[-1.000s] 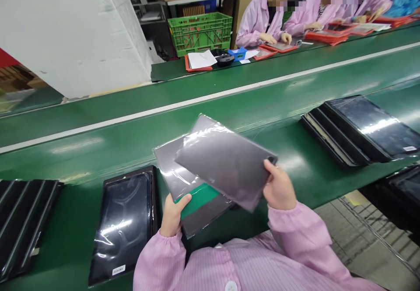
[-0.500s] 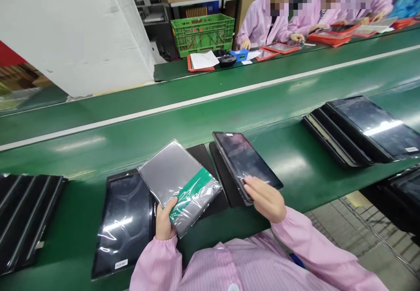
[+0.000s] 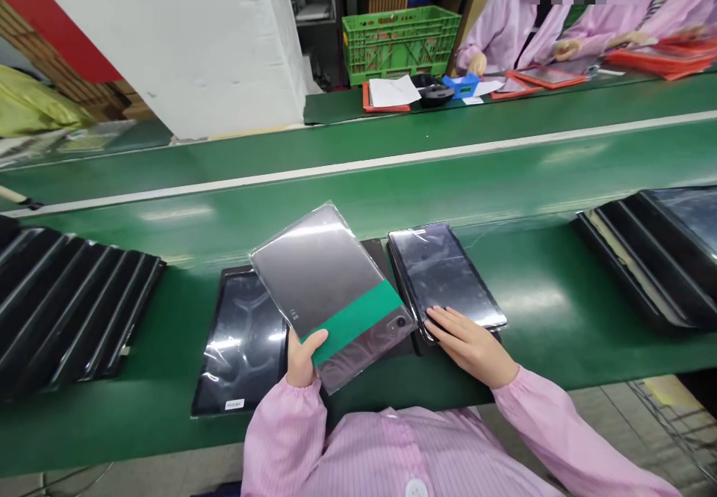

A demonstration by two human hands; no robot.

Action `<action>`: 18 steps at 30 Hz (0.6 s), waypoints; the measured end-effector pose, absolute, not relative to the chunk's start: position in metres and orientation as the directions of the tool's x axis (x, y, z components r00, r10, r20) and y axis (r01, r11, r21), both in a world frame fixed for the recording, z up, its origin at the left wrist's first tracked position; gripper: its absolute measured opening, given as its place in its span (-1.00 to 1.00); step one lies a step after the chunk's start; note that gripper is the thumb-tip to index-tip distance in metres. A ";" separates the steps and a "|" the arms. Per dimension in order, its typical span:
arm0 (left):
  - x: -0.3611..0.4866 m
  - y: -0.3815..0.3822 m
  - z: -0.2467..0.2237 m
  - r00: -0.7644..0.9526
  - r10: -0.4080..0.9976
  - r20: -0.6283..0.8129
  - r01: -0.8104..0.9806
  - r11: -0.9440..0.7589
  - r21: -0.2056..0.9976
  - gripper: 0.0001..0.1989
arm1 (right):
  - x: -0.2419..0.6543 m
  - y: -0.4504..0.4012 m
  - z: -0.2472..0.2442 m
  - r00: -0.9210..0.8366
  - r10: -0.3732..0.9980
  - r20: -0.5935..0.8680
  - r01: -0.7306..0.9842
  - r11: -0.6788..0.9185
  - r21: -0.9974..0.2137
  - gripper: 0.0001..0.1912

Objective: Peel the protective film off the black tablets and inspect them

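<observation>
**Flat now: black tablet [image 3: 442, 273] down on the belt, grey packet [image 3: 319, 273] just beside it**

Tilted up a moment ago, the black tablet now lies flat, its film-wrapped face catching the light. The right hand [image 3: 467, 347] rests palm down on its lower edge, fingers straight and close together, not gripping. The left hand [image 3: 302, 359] pinches the grey packet's lower edge, thumb on top by the green band [image 3: 355, 321], the other fingers hidden beneath. Both sit mid-length near the front edge of the counter [image 3: 560, 355]. Each looks light, stiff and slick in its film, so the edges seem the surest hold. Marks on the packet are too small to read, as is the white barcode label [image 3: 234, 404] on the black case [image 3: 240, 340] at left.
</observation>
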State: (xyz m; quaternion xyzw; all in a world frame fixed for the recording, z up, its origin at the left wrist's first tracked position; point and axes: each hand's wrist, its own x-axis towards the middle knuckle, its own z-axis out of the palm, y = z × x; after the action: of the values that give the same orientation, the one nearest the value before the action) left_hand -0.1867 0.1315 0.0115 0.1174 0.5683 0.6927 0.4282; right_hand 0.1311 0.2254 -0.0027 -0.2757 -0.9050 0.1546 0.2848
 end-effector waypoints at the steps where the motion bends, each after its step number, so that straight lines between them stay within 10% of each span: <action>1: -0.186 0.132 0.012 -0.600 0.737 -0.312 -0.456 0.004 0.890 -0.39 | 0.131 0.226 0.002 -0.696 0.595 0.402 0.390 0.783 -0.483 -0.68; 10: -0.169 0.144 0.022 -0.399 0.869 -0.292 -0.554 0.025 0.832 -0.38 | 0.071 0.240 0.071 -0.331 0.872 0.361 0.369 0.471 -0.801 -0.73; 18: -0.163 0.157 0.013 -0.351 0.893 -0.283 -0.549 0.048 0.834 -0.38 | 0.017 0.253 0.082 -0.108 0.780 0.616 0.526 0.571 -0.630 -0.92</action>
State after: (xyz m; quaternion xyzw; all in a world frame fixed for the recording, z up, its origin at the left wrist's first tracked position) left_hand -0.1625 0.1571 0.0128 0.1787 0.4810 0.6663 0.5411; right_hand 0.0165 0.2534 0.0821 -0.4455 -0.7334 0.1276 0.4975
